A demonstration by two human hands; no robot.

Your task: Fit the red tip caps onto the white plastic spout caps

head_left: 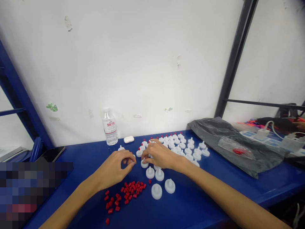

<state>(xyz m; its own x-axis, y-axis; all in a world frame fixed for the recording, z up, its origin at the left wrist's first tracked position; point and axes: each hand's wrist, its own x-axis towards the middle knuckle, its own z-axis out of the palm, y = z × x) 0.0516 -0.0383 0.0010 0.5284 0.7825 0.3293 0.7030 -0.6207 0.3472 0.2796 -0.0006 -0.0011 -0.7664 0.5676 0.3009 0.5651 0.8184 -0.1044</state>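
My left hand (pixel 119 167) is closed, thumb and fingertips pinched together above the blue tabletop (pixel 90 165); whatever is between them, I cannot make out. My right hand (pixel 158 154) reaches in from the right, its fingers closed around a white nozzle cap (pixel 144 164) standing on the table. Close in front of that hand stand more white nozzle caps (pixel 150 172), spouts up. Rows of them spread behind it, and several at the back carry small red tips (pixel 175 134). Loose red tips (pixel 132 189) lie in a scattered heap below my left hand.
Against the wall stand a clear water bottle (pixel 110 127) and a small white case (pixel 129 139). To the right lies a grey plastic bag (pixel 214 136) with a clear packet (pixel 235 148) on it, beside a power strip (pixel 269 138) with chargers. A phone (pixel 51 154) rests at the left.
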